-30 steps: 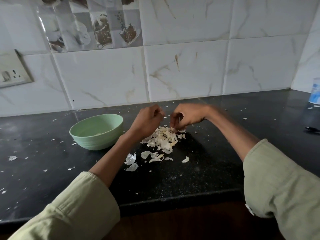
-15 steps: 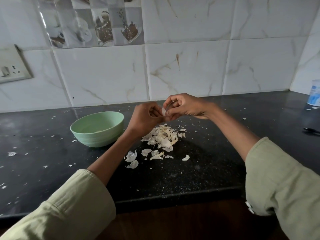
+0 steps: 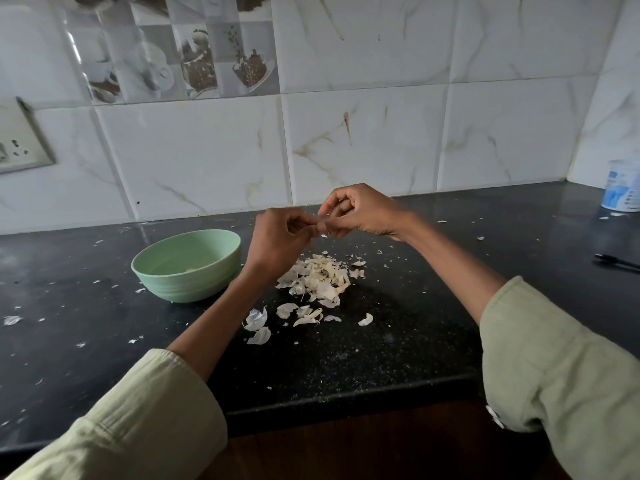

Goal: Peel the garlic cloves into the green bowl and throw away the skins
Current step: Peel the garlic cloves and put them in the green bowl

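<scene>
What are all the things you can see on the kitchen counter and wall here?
green bowl: one, pale green, on the counter left of the skins
garlic skins: one pile plus loose flakes, whitish, mid-counter below the hands
garlic clove: one, mostly hidden, pinched between both hands
counter: one, black
tub: one, white and blue, far right
pen-like object: one, black, right edge
wall socket: one, white, left wall
left hand: fingers curled on clove
right hand: fingers pinching clove
</scene>
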